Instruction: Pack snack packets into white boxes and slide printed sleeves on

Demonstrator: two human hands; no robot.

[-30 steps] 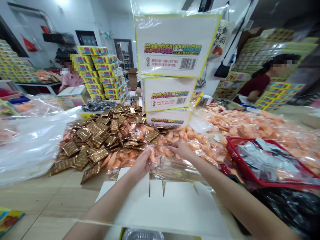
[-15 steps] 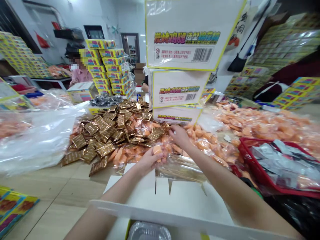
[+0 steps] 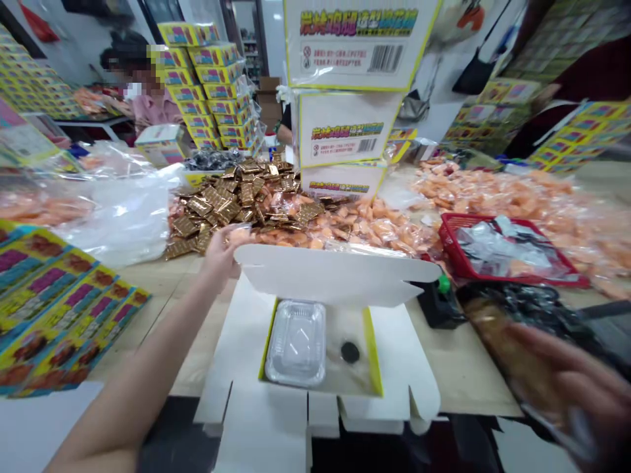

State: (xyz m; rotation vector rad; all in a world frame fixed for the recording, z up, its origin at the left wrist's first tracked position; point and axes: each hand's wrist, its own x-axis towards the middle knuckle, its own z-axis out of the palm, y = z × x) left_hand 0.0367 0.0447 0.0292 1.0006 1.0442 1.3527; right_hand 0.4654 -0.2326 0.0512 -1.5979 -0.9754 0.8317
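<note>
- White card carton [image 3: 256,407], open on the pale wood bench [image 3: 458,368], with its flaps spread flat and its white lid [image 3: 335,276] standing up along the far edge.
- Ribbed silver foil tray [image 3: 296,343], lying inside the carton at its left end.
- Small round black disc [image 3: 350,352], inside the carton, just right of the tray.
- Right grip [image 3: 566,387], blurred and closest to the camera, right of the carton, with its fingers [image 3: 537,348] over a clear plastic bag of dark packets [image 3: 513,312]. The blur hides whether it is clenched or released.
- Left grip [image 3: 221,256], just beyond the carton's left corner, its fingers [image 3: 236,235] half curled at the near edge of the sachet heap. Whether they grasp anything cannot be told.
- Black block with a green knob [image 3: 438,303], just right of the carton's lid.
- Flat yellow and pink printed card sheets [image 3: 54,309], left of the carton.
- Red plastic basket [image 3: 458,243] of silver sachets [image 3: 503,246], beyond the carton to the right.
- Orange sachets [image 3: 365,226] and golden-brown sachets [image 3: 236,203], heaped behind the carton's lid.
- White cartons with yellow edges [image 3: 345,125], stacked beyond the heap.
- Co-worker in a pink top [image 3: 152,108], far beyond the carton to the left, beside stacked yellow boxes [image 3: 197,79].
</note>
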